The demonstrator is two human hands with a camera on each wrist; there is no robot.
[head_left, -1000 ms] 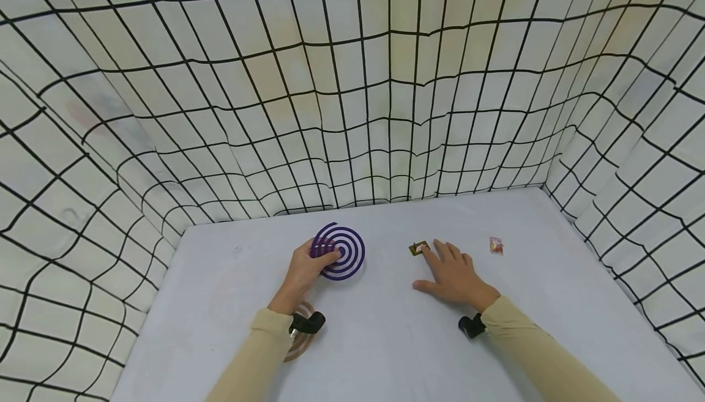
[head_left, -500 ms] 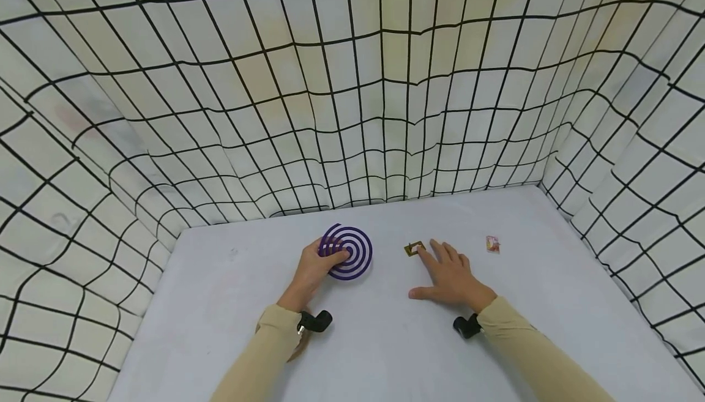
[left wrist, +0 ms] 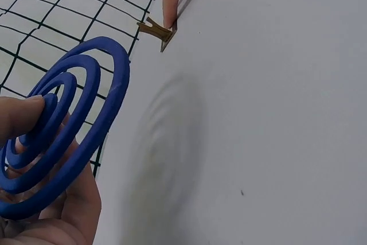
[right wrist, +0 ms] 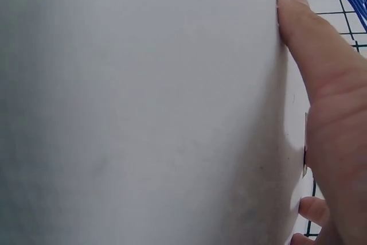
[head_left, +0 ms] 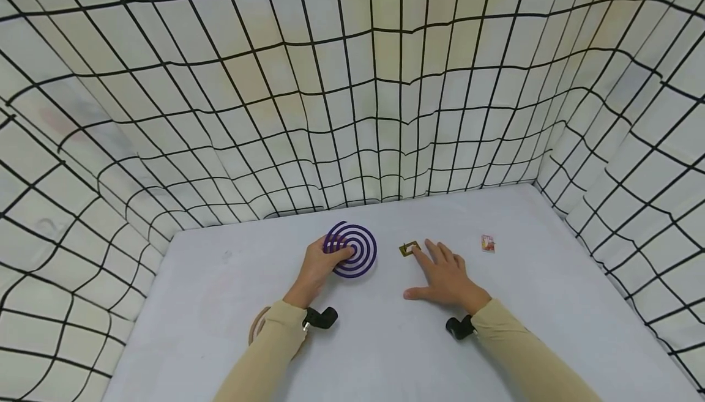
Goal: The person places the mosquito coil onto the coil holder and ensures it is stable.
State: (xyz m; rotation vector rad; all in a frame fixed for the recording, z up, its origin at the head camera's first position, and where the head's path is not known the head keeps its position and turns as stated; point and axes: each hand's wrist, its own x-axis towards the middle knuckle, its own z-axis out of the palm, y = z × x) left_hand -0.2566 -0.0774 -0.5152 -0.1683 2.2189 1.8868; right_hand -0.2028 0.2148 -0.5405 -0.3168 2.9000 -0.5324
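Note:
My left hand (head_left: 318, 267) pinches a dark blue-purple mosquito coil (left wrist: 110, 104) between thumb and fingers, with the thumb near its centre. The coil is off the table, and its shadow falls on the white surface in the left wrist view. To its right lies a small gold-coloured metal coil stand (head_left: 410, 248), flat-based with a forked prong standing up. The index fingertip of my right hand (head_left: 445, 276) touches the stand's base. The other right fingers are spread over the table, thumb out to the left. A brown coil (head_left: 256, 323) lies partly hidden beneath my left forearm.
A small pink-and-yellow printed packet (head_left: 488, 243) lies right of my right hand. Black netting (head_left: 352, 117) over white cloth walls the back and both sides of the white table (head_left: 385, 353).
My left hand has carried the coil rightward, closer to the stand. More of the brown coil shows left of my forearm. My right hand keeps its fingertip at the stand; the head view has shifted slightly.

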